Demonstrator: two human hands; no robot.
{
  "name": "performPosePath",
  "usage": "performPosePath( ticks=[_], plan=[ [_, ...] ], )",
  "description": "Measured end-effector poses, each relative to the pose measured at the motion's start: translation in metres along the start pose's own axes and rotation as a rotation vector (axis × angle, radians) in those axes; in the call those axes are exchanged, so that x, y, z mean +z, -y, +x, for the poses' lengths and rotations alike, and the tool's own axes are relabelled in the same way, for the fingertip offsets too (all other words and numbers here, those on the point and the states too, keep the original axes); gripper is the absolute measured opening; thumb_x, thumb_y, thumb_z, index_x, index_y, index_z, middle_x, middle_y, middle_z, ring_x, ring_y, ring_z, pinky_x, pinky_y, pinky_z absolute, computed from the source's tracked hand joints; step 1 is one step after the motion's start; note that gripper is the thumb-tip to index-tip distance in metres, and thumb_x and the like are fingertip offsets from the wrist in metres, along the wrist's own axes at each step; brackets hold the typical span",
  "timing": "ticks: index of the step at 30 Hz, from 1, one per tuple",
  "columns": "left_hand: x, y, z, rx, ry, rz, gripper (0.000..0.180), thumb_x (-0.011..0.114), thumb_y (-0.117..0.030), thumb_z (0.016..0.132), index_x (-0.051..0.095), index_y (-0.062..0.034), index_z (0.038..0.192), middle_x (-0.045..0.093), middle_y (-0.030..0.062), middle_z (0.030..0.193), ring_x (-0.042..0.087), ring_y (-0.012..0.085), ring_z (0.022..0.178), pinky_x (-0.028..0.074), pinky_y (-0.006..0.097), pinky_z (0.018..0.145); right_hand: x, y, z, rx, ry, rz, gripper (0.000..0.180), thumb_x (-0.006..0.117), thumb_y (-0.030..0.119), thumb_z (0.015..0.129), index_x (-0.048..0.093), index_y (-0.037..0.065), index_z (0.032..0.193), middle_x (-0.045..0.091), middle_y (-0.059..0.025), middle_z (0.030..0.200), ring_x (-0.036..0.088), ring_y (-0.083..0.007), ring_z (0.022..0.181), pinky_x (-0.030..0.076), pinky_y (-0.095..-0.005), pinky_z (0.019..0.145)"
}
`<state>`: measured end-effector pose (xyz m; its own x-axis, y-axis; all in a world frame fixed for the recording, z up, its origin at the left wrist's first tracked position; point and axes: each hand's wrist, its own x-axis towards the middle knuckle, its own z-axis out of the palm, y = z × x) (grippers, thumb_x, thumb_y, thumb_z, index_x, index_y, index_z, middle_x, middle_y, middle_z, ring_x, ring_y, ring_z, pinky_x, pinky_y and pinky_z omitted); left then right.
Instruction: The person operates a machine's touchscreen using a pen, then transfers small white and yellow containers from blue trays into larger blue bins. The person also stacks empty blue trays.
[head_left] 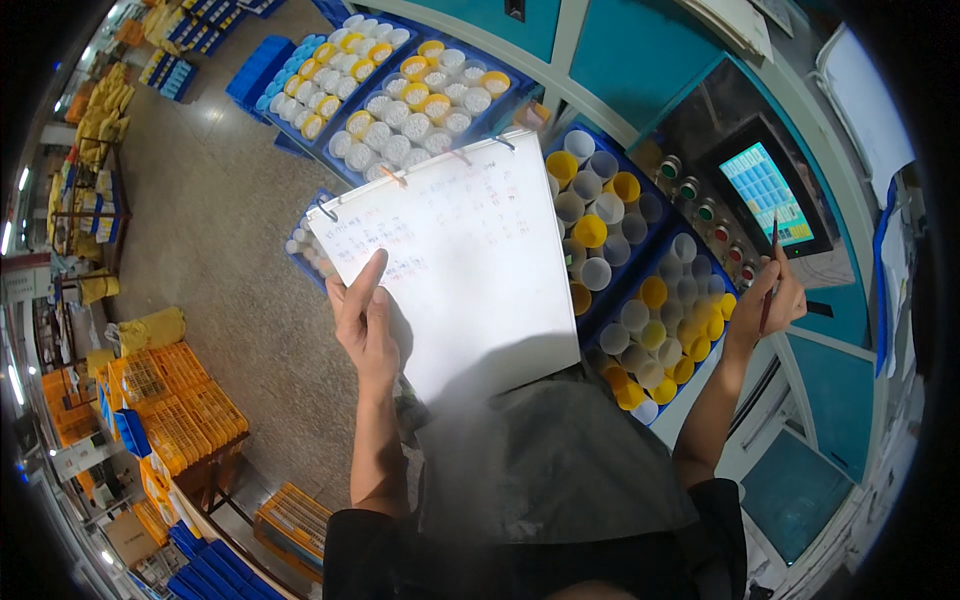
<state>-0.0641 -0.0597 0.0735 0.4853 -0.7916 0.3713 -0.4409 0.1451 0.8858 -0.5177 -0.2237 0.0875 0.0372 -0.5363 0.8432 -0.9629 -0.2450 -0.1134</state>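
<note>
A white ring-bound notepad (490,290) lies open in front of me, with handwriting over its upper part. My left hand (365,330) grips its left edge, thumb and a finger showing on the page; the other fingers are partly hidden behind it. In my right hand (770,305) is a slim dark pen (774,238), its end pointing up at the lower part of a lit touchscreen (765,190). Whether the pen touches the screen I cannot tell. Beside the screen runs a row of round push buttons (706,209).
Blue crates of white and yellow cups (591,232) stand between the notepad and the teal machine (625,60). More filled crates (415,105) sit beyond the pad. Orange crates (185,400) are stacked at the left, across the grey floor (235,200).
</note>
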Motion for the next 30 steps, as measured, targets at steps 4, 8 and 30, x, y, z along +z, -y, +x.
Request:
performPosePath(
  ticks=[4, 8, 30],
  plan=[
    [-0.002, 0.010, -0.005, 0.044, -0.005, 0.027, 0.034, 0.057, -0.014, 0.103, 0.068, -0.0033, 0.133, 0.052, 0.0087, 0.121, 0.047, 0.0206, 0.117, 0.036, 0.038, 0.108, 0.002, 0.007, 0.007, -0.067, -0.013, 0.051, 0.019, 0.066, 0.010, 0.097, 0.076, 0.002, 0.111, 0.075, -0.0066, 0.081, 0.062, -0.0190, 0.079, 0.038, -0.0372, 0.084],
    [-0.010, 0.020, -0.011, 0.035, 0.021, 0.043, 0.041, 0.056, -0.017, 0.105, 0.059, 0.0005, 0.141, 0.054, 0.0110, 0.137, 0.050, 0.0227, 0.131, 0.039, 0.041, 0.113, 0.005, 0.009, 0.010, -0.114, -0.008, -0.078, 0.030, 0.069, 0.008, 0.094, 0.072, 0.010, 0.124, 0.065, -0.0047, 0.084, 0.058, -0.0227, 0.077, 0.036, -0.0397, 0.078],
    [-0.013, 0.026, -0.006, -0.027, 0.020, 0.127, 0.046, 0.050, -0.025, 0.108, 0.054, -0.0025, 0.147, 0.049, 0.0139, 0.150, 0.046, 0.0238, 0.138, 0.039, 0.045, 0.117, 0.020, 0.020, 0.021, -0.012, 0.081, 0.057, 0.027, 0.074, 0.000, 0.080, 0.075, 0.008, 0.106, 0.064, 0.0003, 0.080, 0.059, -0.0153, 0.079, 0.031, -0.0395, 0.083]
  ],
)
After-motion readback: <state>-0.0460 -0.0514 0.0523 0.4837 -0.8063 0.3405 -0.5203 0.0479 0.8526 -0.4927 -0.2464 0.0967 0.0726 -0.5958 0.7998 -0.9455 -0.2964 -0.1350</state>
